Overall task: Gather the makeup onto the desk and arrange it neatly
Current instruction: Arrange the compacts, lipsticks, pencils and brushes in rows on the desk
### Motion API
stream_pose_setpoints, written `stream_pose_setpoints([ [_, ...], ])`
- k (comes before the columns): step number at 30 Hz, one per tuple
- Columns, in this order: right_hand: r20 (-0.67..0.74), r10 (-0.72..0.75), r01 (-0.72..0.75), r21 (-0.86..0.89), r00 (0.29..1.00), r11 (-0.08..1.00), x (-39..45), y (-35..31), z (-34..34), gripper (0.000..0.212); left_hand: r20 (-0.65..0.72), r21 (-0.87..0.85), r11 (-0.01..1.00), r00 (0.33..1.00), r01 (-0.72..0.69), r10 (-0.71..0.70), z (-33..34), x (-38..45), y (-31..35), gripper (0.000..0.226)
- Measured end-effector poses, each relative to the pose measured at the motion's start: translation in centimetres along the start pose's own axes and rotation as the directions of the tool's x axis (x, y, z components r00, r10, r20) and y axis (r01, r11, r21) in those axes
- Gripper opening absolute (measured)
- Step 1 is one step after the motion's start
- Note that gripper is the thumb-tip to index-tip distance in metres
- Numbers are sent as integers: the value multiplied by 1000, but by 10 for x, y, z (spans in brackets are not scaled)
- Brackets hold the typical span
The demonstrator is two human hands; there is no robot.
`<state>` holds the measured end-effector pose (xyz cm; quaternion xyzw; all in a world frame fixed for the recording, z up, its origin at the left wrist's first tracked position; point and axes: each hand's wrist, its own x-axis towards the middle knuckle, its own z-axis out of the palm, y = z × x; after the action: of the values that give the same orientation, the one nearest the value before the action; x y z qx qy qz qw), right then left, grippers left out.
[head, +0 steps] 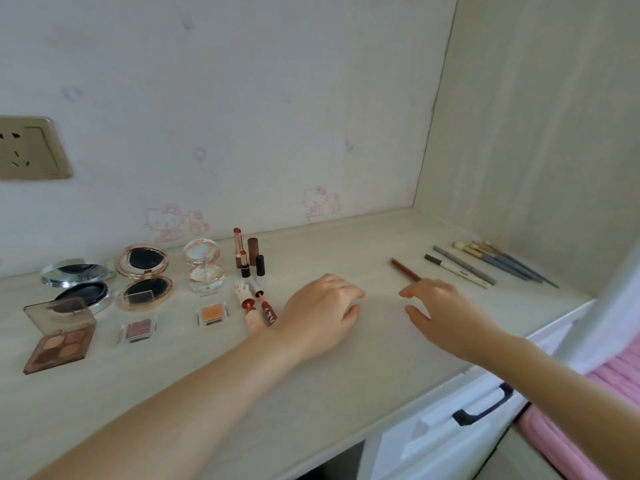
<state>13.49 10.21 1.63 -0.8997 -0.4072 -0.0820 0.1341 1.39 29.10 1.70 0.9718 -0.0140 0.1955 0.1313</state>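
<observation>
Just beyond the loosely spread, empty fingers of the right hand (446,313), the red lip pencil (404,269) lies apart from the other pencils (460,270), so the hand should pinch it mid-shaft and align it parallel while the left hand (320,311), relaxed and empty, rests on the desk (346,393).

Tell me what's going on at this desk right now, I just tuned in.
A person is laying makeup out on the desk. Open compacts and eyeshadow pans sit at the left, lipsticks stand near the wall, and pencils and brushes lie in a row at the right. Both hands hold nothing: the left hand hangs over the middle, and the right hand is beside the tip of a dark red pencil.
</observation>
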Motion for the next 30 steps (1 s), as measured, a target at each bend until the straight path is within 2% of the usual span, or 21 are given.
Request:
stream_pose_setpoints([
  [5, -96, 67, -66, 16, 993, 998, 4, 41, 4, 32, 111, 28, 999, 994, 14, -17, 27, 63, 12, 36],
  [10, -73, 203, -198, 69, 976, 978, 17, 65, 13, 37, 218, -6, 998, 974, 62, -60, 55, 110, 13, 46],
  [15, -72, 198, -196, 36, 977, 980, 26, 70, 14, 26, 286, 6, 1000, 958, 19, -20, 74, 137, 10, 46],
  [22, -110, 189, -185, 46, 976, 982, 25, 70, 15, 20, 226, 135, 987, 973, -85, 53, 76, 144, 6, 27],
  [30, -174, 205, -170, 199, 963, 965, 23, 57, 10, 11, 191, 151, 981, 977, -124, 94, 48, 122, -1, 16],
])
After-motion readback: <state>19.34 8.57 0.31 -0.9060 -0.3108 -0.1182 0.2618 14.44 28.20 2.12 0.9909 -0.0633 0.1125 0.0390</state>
